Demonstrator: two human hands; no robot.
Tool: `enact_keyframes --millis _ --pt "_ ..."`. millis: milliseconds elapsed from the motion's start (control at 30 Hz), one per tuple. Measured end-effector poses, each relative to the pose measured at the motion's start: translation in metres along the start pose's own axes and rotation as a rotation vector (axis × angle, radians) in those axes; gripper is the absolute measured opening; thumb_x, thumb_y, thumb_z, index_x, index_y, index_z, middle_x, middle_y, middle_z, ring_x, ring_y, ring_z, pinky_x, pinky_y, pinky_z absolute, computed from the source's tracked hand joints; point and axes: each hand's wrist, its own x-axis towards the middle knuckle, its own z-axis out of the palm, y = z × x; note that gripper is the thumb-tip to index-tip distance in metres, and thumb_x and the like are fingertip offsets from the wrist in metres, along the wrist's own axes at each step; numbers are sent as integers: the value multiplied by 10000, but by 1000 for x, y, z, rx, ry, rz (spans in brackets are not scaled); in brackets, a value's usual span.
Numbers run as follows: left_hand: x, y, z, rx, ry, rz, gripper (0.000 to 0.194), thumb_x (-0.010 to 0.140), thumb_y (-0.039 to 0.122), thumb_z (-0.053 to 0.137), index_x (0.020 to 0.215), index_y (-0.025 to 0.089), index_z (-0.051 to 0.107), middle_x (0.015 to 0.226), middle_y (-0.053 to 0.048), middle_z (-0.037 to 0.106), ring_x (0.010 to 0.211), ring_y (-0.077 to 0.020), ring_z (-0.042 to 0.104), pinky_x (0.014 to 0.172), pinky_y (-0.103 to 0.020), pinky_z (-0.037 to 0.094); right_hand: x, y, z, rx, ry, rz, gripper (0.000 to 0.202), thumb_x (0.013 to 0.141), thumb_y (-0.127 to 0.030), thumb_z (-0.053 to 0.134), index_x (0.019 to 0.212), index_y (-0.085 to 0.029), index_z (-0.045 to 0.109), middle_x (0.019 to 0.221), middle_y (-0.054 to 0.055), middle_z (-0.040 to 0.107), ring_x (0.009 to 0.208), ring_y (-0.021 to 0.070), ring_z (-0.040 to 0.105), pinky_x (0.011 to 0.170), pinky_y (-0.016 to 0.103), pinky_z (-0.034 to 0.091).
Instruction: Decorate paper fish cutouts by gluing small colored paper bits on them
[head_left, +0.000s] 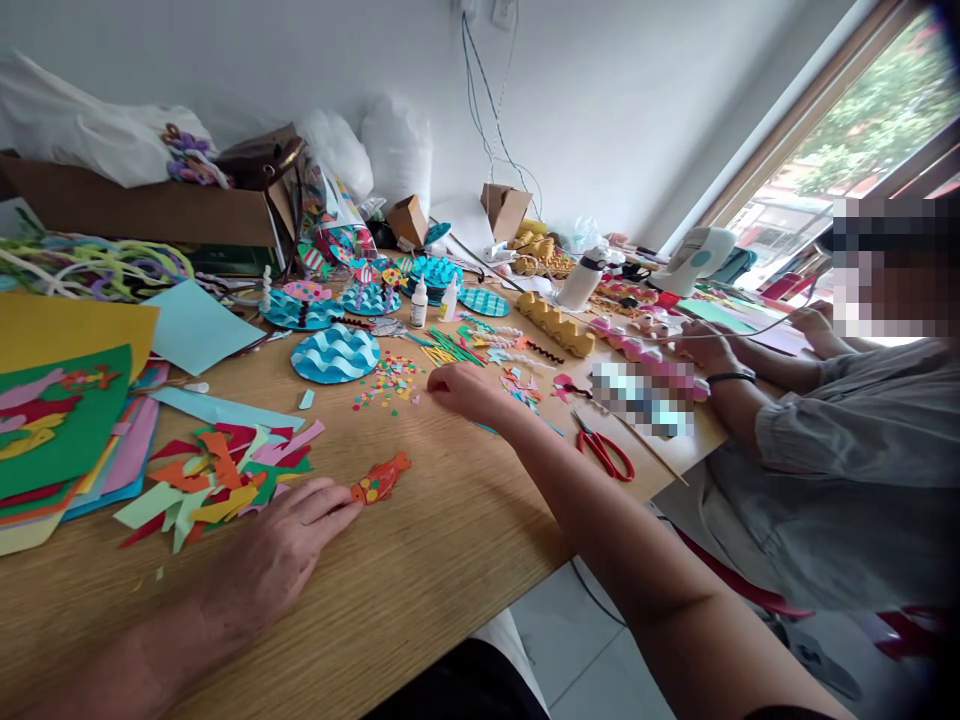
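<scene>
An orange paper fish (384,478) with coloured dots stuck on it lies flat on the table. My left hand (289,540) rests beside it, fingers stretched out and their tips touching its head end. Farther forward, my right hand (469,390) is held at the edge of a scatter of small round paper dots (390,380). Its fingers are curled together, and whatever may be between them is too small or hidden. Left of my left hand is a heap of coloured paper scraps (225,475).
Red-handled scissors (609,455) lie near the table's right edge. Behind the dots are a blue wavy disc (334,353), glue bottles (419,302) and green sticks (450,347). Coloured sheets (67,420) are stacked at left. A person in grey (847,450) works at right.
</scene>
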Motion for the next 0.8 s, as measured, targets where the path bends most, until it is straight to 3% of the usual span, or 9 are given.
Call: enact_keyframes --millis 267,467,600,733,800 --pt "4 1 -4 6 19 15 520 757 -1 292 1111 199 617 1071 -59 628 1023 -203 520 890 -344 428 33 -1 5 -14 -36 -16 256 710 -163 469 842 -177 688 845 42 681 736 139 560 562 225 315" --pt "5 2 -8 -40 -35 29 488 778 24 304 1123 183 611 1076 -69 625 1014 -210 519 871 -352 445 42 -9 4 -41 -31 10 243 713 -183 485 848 -188 687 858 47 679 751 157 569 558 233 321" --pt "3 1 -6 -57 -31 -17 506 777 29 300 1146 203 599 1097 -68 614 1034 -218 506 902 -380 430 48 -13 2 -84 -14 56 279 717 -155 471 889 -197 687 934 66 669 816 180 574 597 240 360" --pt "3 1 -8 -62 -79 21 510 764 36 326 1161 225 585 1099 -47 620 1035 -200 517 904 -339 432 54 -5 8 -100 -15 146 297 731 -162 468 938 -209 676 1001 82 655 867 203 581 645 259 401" --pt "2 2 -7 -59 -35 -8 519 758 28 314 1147 228 592 1099 -44 621 1041 -193 515 919 -330 419 56 1 13 -92 0 183 292 743 -170 461 939 -215 672 1007 80 654 882 208 585 655 263 409"
